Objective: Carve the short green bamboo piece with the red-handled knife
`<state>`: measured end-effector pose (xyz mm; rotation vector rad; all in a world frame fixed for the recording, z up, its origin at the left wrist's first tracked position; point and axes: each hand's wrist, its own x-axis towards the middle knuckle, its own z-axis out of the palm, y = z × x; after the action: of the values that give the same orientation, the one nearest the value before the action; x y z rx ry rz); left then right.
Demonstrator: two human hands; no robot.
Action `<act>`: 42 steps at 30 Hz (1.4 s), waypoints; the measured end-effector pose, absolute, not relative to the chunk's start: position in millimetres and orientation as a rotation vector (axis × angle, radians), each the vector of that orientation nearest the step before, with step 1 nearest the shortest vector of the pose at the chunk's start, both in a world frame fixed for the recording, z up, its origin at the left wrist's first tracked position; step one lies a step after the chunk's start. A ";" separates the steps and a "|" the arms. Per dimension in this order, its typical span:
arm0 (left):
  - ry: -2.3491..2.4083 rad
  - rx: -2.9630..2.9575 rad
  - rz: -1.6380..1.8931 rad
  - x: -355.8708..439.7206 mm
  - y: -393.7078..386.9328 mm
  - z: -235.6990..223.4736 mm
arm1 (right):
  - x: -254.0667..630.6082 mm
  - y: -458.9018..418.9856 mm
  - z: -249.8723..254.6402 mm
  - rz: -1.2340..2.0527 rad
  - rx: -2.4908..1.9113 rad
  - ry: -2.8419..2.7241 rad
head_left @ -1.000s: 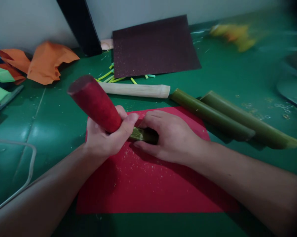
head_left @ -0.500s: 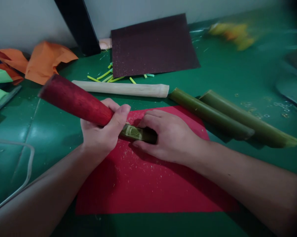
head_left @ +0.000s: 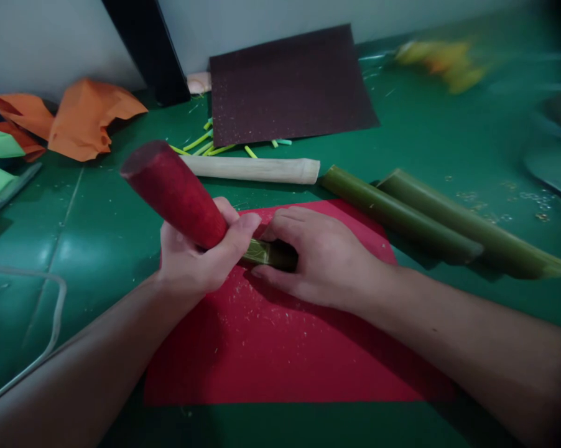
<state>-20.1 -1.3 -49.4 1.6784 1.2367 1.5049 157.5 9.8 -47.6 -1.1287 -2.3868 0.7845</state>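
My left hand is closed around a thick red-handled carving tool, whose butt end tilts up and to the left. The tool's working end is hidden behind my fingers. Under it lies a short piece of green bamboo, with pale lines cut into its skin. My right hand grips the right end of this bamboo, thumb on the near side and fingers on the far side. Both hands rest over a red sheet sprinkled with fine shavings.
Beyond the hands lie a pale peeled stick and two green bamboo pieces. A dark sheet partly covers several yellow-green strips. Orange paper lies at the left, near a black post. Small rings are scattered at right.
The red handle has swung more upright, its butt end moving right. My left hand has shifted slightly right along the bamboo, covering more of the cut lines. My right hand holds its place.
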 end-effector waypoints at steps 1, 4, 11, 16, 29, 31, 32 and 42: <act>1.265 1.663 1.537 -19.2 -0.6 -49.3 | 157.2 9.5 -47.8 0.766 -1.128 -2.387; 1.339 1.602 1.576 -17.6 2.0 -49.3 | 157.0 9.0 -48.7 0.719 -1.115 -2.382; 1.265 1.593 1.518 -20.9 1.9 -49.0 | 158.0 10.0 -48.3 0.728 -1.100 -2.385; 1.179 1.607 1.521 -22.0 0.8 -50.5 | 157.8 9.8 -47.2 0.721 -1.104 -2.398; 1.180 1.626 1.463 -21.8 -1.2 -48.5 | 157.0 9.7 -46.6 0.747 -1.121 -2.410; 1.200 1.625 1.503 -20.5 -1.2 -47.3 | 156.7 10.0 -46.6 0.730 -1.125 -2.408; 1.218 1.624 1.529 -19.7 -1.0 -46.9 | 156.6 10.2 -46.5 0.723 -1.126 -2.403; 1.314 1.592 1.605 -19.2 5.3 -49.5 | 157.0 8.9 -47.9 0.702 -1.115 -2.383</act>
<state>-19.2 5.3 -49.5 1.5916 1.3144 1.6053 157.0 8.9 -47.9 -1.1152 -2.3831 0.7022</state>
